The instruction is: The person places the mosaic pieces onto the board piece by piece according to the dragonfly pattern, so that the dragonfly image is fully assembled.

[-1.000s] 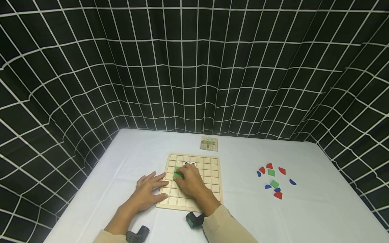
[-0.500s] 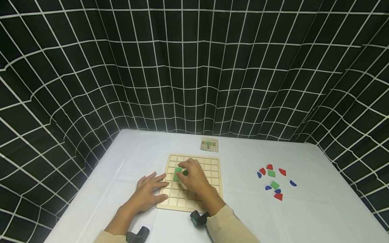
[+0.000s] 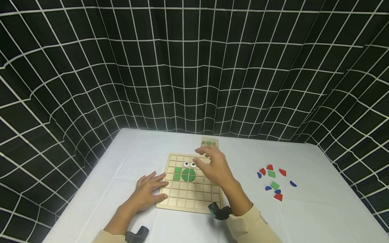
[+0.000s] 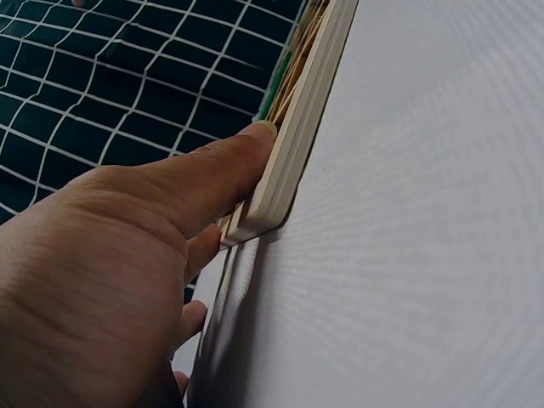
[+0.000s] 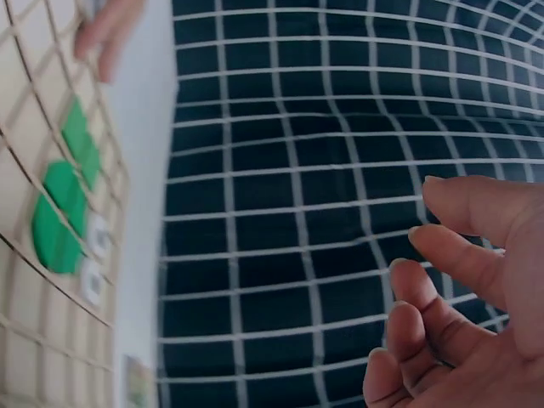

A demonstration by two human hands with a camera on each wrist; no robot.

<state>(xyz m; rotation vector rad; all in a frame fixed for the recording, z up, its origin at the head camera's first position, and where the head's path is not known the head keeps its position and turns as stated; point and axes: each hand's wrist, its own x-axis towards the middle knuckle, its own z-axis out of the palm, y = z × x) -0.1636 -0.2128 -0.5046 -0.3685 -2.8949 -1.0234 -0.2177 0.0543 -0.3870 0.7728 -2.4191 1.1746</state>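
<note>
My left hand (image 3: 148,193) rests with spread fingers on the left edge of a wooden grid board (image 3: 182,203). In the left wrist view its thumb (image 4: 229,170) touches the board's rim. On the board sit two green squares (image 3: 177,173) in a column. Beside them quarter pieces form a green circle (image 3: 188,175), and two round eye pieces (image 3: 189,164) lie just above. My right hand (image 3: 215,167) hovers over the board's upper right, fingers loosely bent and apart. Nothing shows between its fingers in the right wrist view.
A small pattern card (image 3: 209,140) lies behind the board, partly hidden by the right hand. Loose pieces are scattered to the right: red quarters (image 3: 278,196), blue half-rounds (image 3: 293,183) and green squares (image 3: 275,185). A black gridded curtain (image 3: 194,77) stands behind the white table (image 3: 319,202).
My right hand has come off the green pieces and moved up and right, uncovering the squares, circle and eyes. My left hand has stayed in place.
</note>
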